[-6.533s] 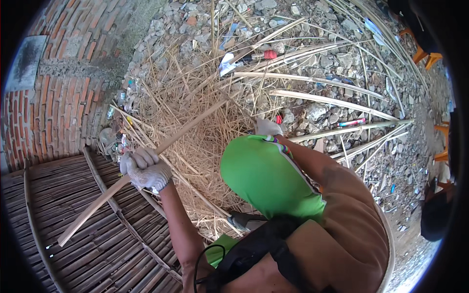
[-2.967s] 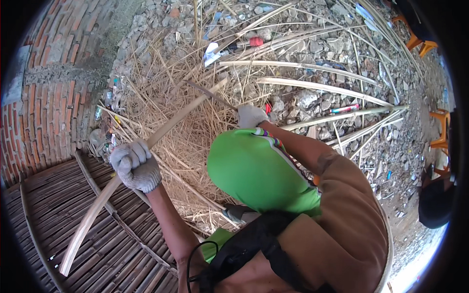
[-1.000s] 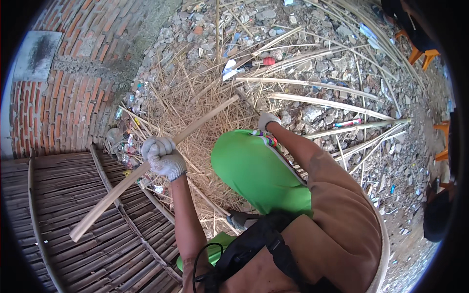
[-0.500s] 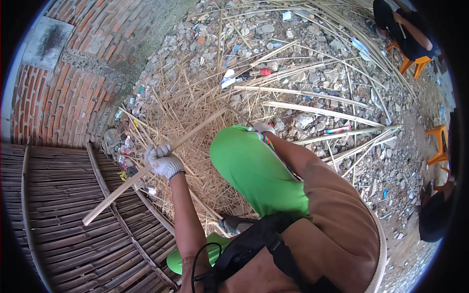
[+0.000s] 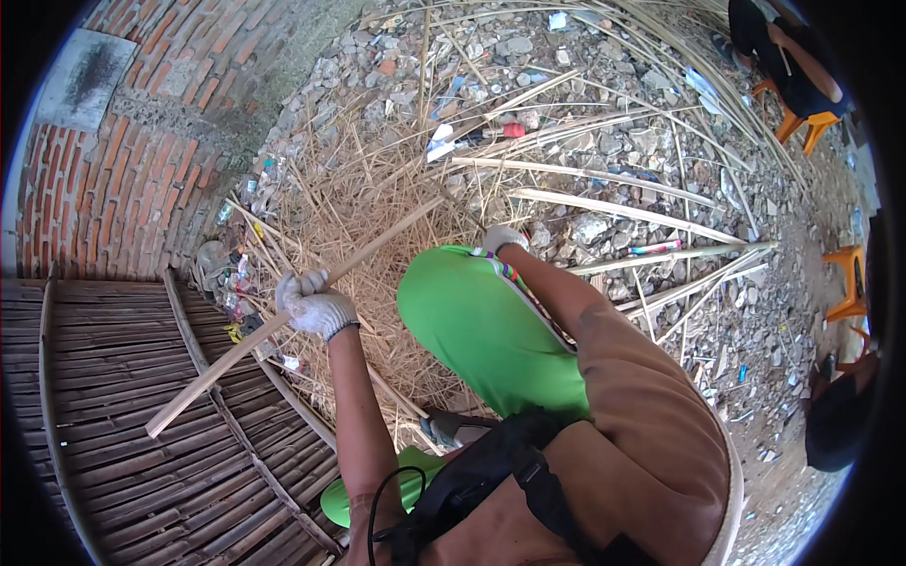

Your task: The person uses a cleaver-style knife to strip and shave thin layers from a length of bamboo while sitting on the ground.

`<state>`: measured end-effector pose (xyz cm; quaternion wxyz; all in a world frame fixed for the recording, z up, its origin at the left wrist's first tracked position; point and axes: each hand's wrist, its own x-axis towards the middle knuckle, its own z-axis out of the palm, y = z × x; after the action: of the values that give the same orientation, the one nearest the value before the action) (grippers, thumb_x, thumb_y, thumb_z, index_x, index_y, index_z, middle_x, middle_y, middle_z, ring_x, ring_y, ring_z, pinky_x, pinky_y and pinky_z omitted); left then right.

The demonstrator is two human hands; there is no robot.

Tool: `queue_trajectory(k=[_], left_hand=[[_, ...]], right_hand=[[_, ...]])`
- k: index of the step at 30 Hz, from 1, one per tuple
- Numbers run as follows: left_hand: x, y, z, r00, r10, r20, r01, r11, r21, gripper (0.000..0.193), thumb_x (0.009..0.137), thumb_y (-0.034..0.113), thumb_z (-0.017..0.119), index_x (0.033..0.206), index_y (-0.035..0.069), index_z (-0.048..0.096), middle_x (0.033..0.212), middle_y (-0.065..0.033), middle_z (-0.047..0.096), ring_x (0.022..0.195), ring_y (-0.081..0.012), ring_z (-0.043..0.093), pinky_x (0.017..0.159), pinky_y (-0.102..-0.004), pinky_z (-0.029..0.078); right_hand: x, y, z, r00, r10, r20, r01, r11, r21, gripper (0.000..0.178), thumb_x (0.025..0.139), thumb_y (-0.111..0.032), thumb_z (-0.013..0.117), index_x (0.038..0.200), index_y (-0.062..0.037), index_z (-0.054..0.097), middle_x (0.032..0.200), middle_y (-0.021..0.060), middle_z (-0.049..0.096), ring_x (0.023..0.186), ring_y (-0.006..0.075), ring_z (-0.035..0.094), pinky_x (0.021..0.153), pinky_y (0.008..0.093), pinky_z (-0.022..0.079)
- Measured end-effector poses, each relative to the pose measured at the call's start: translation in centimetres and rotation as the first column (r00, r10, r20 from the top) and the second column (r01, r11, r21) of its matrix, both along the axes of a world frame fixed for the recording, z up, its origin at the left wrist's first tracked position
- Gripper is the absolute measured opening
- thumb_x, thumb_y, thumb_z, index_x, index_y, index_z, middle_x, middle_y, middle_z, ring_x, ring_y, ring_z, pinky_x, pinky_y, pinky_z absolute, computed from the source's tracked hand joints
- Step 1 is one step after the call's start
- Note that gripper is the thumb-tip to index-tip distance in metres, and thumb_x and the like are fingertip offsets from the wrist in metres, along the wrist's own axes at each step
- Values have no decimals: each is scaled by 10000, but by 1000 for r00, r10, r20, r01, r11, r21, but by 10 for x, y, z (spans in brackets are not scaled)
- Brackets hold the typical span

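Observation:
My left hand (image 5: 318, 307), in a white knit glove, is closed round a long split bamboo strip (image 5: 218, 373). The strip slants from the lower left up toward the middle, over a heap of shavings (image 5: 349, 203). My right hand (image 5: 507, 240), gloved too, is beyond my raised knee in green cloth (image 5: 481, 330), which partly covers it. From it a thin, dark, blade-like tool (image 5: 464, 213) reaches toward the strip's far end. The fingers and the tool's grip are mostly hidden, and I cannot tell whether the tool touches the strip.
A slatted bamboo panel (image 5: 123, 377) lies at the left, below a brick wall (image 5: 104, 208). Several bamboo strips (image 5: 632, 215) lie across rubble and litter at the right. Two people sit at the right edge, near orange stools (image 5: 847, 281).
The bamboo strip has slid slightly toward the lower left with my left hand. My right hand has shifted a little up the picture, and the knee slightly left.

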<state>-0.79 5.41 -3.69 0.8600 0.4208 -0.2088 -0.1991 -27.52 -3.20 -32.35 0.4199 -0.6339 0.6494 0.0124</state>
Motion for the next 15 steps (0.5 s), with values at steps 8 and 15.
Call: queue_trajectory(k=[8,15], left_hand=[[22,-4,0,995,-80,56,83,994,-68,190,831,33,526,1002,-3,601,581,37,308,484,-127,314,506,-328,367],[20,-11,-10,992,-110,55,111,994,-23,191,840,50,532,1009,-2,605,574,34,306,477,-128,304,518,-335,394]], right_hand=[[6,19,28,996,86,21,-81,981,-175,384,929,-229,605,1208,-36,784,1185,254,767,1111,418,755,929,516,615],[-5,12,6,989,127,-72,-134,987,-89,409,888,-316,650,1132,-18,789,1110,274,772,1049,412,770,900,510,616]])
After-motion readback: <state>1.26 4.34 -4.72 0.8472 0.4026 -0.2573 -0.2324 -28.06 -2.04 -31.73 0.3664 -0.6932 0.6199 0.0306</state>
